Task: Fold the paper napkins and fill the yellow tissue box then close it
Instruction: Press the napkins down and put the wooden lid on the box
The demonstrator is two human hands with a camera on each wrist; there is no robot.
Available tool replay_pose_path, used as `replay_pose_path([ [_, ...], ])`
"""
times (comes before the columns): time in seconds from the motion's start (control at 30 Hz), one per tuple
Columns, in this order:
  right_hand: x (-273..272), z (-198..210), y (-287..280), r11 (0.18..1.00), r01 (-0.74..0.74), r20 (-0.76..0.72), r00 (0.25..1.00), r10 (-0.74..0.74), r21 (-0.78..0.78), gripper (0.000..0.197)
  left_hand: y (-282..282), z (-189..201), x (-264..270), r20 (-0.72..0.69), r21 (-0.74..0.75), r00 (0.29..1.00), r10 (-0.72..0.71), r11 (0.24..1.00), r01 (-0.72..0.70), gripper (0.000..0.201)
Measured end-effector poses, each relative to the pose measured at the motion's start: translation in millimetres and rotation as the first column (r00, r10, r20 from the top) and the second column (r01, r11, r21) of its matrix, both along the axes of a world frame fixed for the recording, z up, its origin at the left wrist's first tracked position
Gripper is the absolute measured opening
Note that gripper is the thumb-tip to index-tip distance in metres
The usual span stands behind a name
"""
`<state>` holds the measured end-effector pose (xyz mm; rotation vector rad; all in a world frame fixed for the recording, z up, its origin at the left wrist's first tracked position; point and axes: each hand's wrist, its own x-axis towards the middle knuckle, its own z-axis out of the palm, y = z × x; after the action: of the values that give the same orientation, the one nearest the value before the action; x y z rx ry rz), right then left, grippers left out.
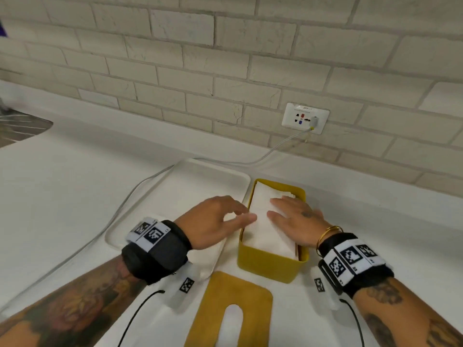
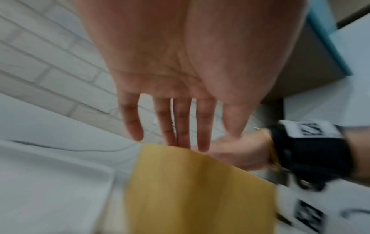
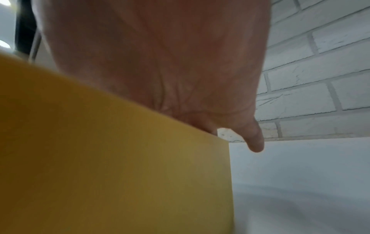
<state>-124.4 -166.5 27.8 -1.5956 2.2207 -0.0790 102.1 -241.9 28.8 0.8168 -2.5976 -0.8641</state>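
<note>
Head view: the yellow tissue box (image 1: pixel 271 265) sits on the white counter (image 1: pixel 75 184), with its top off.
Napkins: a stack of folded white napkins (image 1: pixel 265 221) fills the box up to the rim.
Box long way: it runs from 6 o'clock to 12 o'clock, away from the person toward the brick wall (image 1: pixel 225 58).
Right hand (image 1: pixel 294 219): lies flat on the napkins, fingers straight and a bit spread, pointing to 10 o'clock.
Left hand (image 1: pixel 215 221): fingers straight, tips reaching over the left rim onto the napkins.
Lid (image 1: pixel 233 309): the yellow lid lies flat at 6 o'clock from the box, just beside it, slot running the same long way as the box.
Nearer hand: both wrists are close to the lid; I cannot say which is nearer.
Tray (image 1: pixel 180 186): a white tray sits at 9 o'clock from the box.
Left wrist view: blurry; open palm (image 2: pixel 180 63), fingers straight, box wall (image 2: pixel 190 190) below the tips.
Right wrist view: flat palm (image 3: pixel 160 63) over the box rim; only the little finger (image 3: pixel 254 139) shows past it.
Next, I think: lift the lid and set it on.
</note>
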Motion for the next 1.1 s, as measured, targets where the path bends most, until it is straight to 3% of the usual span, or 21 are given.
replay_pose_path([
  [0.03,0,-1,4,0.996,0.021,0.021,1.000,-0.019,-0.084,0.053,-12,1,7,0.007,0.069,0.998,0.065,0.996,-0.065,0.055],
  [0.1,-1,-3,13,0.963,0.101,0.104,0.992,-0.077,-0.248,0.048,-37,0,22,0.192,0.059,0.977,0.089,0.993,-0.102,0.042],
  [0.17,-1,-6,21,0.916,0.200,0.200,0.970,-0.136,-0.348,0.044,-53,-9,36,0.476,-0.009,0.879,0.032,0.999,-0.032,0.055],
  [0.23,0,-11,28,0.888,0.273,0.260,0.948,-0.183,-0.370,0.044,-59,-20,44,0.635,-0.020,0.772,-0.005,1.000,0.023,0.067],
  [0.37,4,-23,37,0.892,0.316,0.291,0.930,-0.225,-0.323,0.041,-63,-32,44,0.682,-0.022,0.731,-0.025,0.998,0.054,0.078],
  [0.7,7,-27,38,0.878,0.370,0.321,0.907,-0.271,-0.305,0.038,-62,-23,29,0.808,-0.142,0.589,0.022,0.977,0.159,0.070],
  [0.87,6,-27,39,0.866,0.384,0.330,0.902,-0.278,-0.320,0.037,-67,-26,32,0.758,-0.037,0.651,-0.024,0.996,0.080,0.041],
  [1.0,6,-16,42,0.842,0.389,0.367,0.896,-0.251,-0.374,0.042,-69,-7,41,0.616,0.052,0.788,-0.022,0.999,-0.013,0.043],
  [1.1,9,-3,42,0.815,0.397,0.437,0.877,-0.201,-0.421,0.043,-71,21,43,0.429,0.124,0.903,-0.007,0.991,-0.051,0.029],
])
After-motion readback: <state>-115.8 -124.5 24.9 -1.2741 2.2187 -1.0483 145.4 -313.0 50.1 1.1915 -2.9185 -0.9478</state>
